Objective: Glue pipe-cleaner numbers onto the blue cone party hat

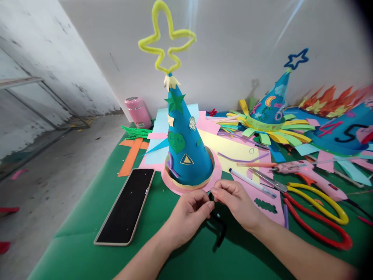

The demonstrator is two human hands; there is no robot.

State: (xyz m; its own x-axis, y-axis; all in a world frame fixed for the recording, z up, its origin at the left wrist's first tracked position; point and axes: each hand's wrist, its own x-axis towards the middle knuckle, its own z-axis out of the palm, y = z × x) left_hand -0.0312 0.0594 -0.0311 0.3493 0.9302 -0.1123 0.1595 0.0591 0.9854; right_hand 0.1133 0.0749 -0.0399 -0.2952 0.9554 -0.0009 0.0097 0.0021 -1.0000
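Note:
My left hand (188,216) and my right hand (236,200) meet just in front of a blue paper cone hat (186,144). Both pinch a black pipe cleaner (220,227), which bends down and trails over the green table cover (87,241) between my wrists. The hat stands upright on a pink paper ring (171,182). It carries green stars, a green heart and a yellow pipe-cleaner star (166,39) on top.
A black phone (128,204) lies left of my hands. Scissors with red and yellow handles (317,210), a pink glue gun (305,171) and a white pen (250,182) lie to the right. A second decorated hat (272,103), paper scraps and a pink bottle (138,112) stand behind.

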